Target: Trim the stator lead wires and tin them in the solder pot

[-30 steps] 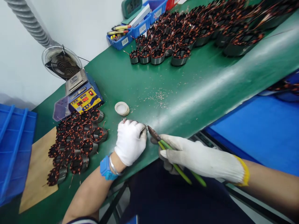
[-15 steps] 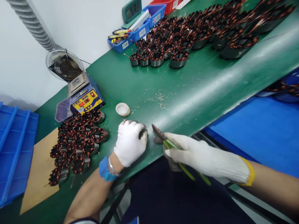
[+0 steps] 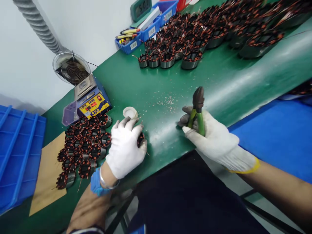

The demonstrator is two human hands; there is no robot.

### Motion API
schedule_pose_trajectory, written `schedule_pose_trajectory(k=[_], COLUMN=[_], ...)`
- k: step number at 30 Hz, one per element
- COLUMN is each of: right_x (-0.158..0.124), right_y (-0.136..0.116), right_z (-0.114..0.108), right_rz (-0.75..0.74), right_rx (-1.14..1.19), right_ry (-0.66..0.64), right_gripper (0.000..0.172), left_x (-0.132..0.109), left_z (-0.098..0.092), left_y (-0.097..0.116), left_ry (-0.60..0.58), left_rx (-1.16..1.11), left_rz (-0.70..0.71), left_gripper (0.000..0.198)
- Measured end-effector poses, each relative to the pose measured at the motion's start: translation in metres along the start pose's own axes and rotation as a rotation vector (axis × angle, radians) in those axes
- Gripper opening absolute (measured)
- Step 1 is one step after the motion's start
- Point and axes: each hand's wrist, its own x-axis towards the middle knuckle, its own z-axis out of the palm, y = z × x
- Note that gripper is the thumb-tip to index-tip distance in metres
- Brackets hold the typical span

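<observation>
My left hand (image 3: 125, 148), in a white glove, is wrapped round a small copper-wound stator (image 3: 140, 139) resting on the green bench mat (image 3: 158, 84); most of the stator is hidden by the fingers. My right hand (image 3: 212, 138), also gloved, grips green-handled cutting pliers (image 3: 198, 109) with the jaws pointing up, about a hand's width to the right of the stator. A pile of similar stators (image 3: 85, 144) lies just left of my left hand. A small white round cap (image 3: 130, 112) sits just beyond my left fingers.
A soldering station (image 3: 90, 100) and a round fume fan (image 3: 71, 69) on a grey hose stand at the back left. Many stators (image 3: 195, 35) and blue bins (image 3: 146, 31) fill the far side. A blue crate (image 3: 17, 152) is at left. Wire clippings litter the mat.
My right hand has pulled the pliers away from the stator and turned them jaws-up. My left hand has shifted slightly left with the stator.
</observation>
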Motion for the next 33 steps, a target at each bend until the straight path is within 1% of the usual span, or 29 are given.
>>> schedule_pose_trajectory(k=[2, 4, 6, 7, 9, 11, 14, 15, 17, 20, 28, 30, 33], right_x=[0.001, -0.001, -0.006, -0.009, -0.017, -0.026, -0.034, -0.036, -0.038, -0.039, -0.043, -0.045, -0.047], right_y=[-0.005, -0.014, -0.022, -0.025, -0.029, -0.032, -0.038, -0.041, -0.044, -0.045, -0.038, -0.037, -0.038], right_z=[0.000, 0.000, 0.001, 0.002, 0.005, 0.005, 0.004, 0.003, 0.002, 0.002, 0.009, 0.012, 0.014], right_rz=[0.066, 0.136, 0.222, 0.273, 0.354, 0.417, 0.511, 0.535, 0.545, 0.523, 0.473, 0.481, 0.521], right_rx=[0.073, 0.246, 0.468, 0.574, 0.751, 0.861, 0.881, 0.851, 0.764, 0.644, 0.543, 0.561, 0.629], right_ry=[-0.065, -0.160, -0.282, -0.347, -0.476, -0.599, -0.751, -0.789, -0.850, -0.883, -0.867, -0.852, -0.840], right_gripper=[0.056, 0.056, 0.058, 0.061, 0.066, 0.071, 0.075, 0.075, 0.069, 0.056, 0.039, 0.041, 0.058], left_x=[0.003, 0.007, 0.009, 0.009, 0.007, 0.003, -0.003, -0.004, -0.004, -0.003, -0.001, 0.000, 0.000], left_z=[0.004, 0.012, 0.021, 0.026, 0.035, 0.042, 0.050, 0.052, 0.053, 0.054, 0.055, 0.055, 0.055], left_y=[0.000, 0.001, 0.003, 0.004, 0.004, 0.004, 0.003, 0.003, 0.004, 0.006, 0.010, 0.010, 0.010], left_ry=[-0.072, -0.142, -0.135, -0.103, -0.002, 0.108, 0.226, 0.248, 0.273, 0.286, 0.308, 0.308, 0.296], left_rx=[-0.014, -0.004, 0.008, 0.012, 0.002, -0.056, -0.186, -0.218, -0.252, -0.256, -0.250, -0.254, -0.251], left_rz=[0.054, 0.066, 0.069, 0.076, 0.087, 0.071, 0.008, -0.007, -0.025, -0.045, -0.059, -0.057, -0.053], left_gripper=[0.019, 0.014, 0.012, 0.010, 0.008, 0.008, 0.008, 0.008, 0.007, 0.007, 0.006, 0.006, 0.006])
